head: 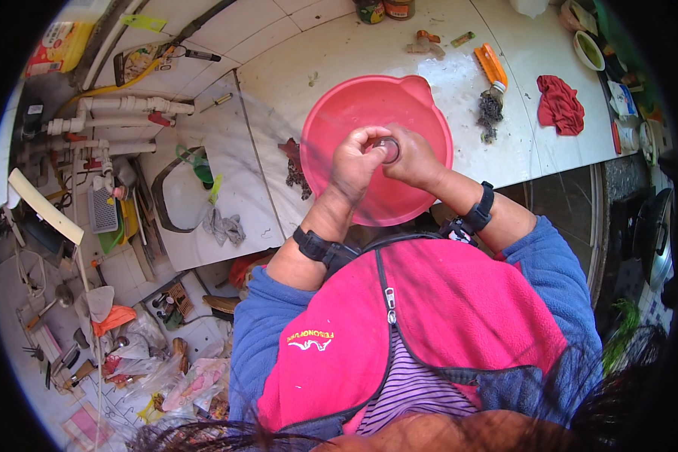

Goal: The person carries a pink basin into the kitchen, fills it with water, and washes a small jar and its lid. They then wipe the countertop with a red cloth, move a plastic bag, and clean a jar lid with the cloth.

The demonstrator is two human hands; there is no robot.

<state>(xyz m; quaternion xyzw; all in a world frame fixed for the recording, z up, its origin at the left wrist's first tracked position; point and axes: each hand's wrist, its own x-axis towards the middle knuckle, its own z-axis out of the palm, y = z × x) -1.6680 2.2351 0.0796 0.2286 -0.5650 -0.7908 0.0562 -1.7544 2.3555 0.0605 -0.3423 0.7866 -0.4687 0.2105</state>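
Both hands are together over a pink plastic basin (339,107), about a small round container (392,151) that looks like clear glass. My right hand (415,155) is wrapped around its side, with the round mouth turned towards me. My left hand (355,161) is pinched at that mouth, the thumb at or just inside the rim. What the left fingertips hold, if anything, is hidden. The basin has a pouring lip and rests on the white counter near its front edge. Its floor is partly covered by my hands.
Right of the basin lie an orange-handled brush (490,63), a clear bottle piece (496,93) with dark wiry scraps (489,116) and a red cloth (560,105). A dark red rag (294,168) touches the basin's left side. Further left are a square sink (183,192) and white pipes (118,105).
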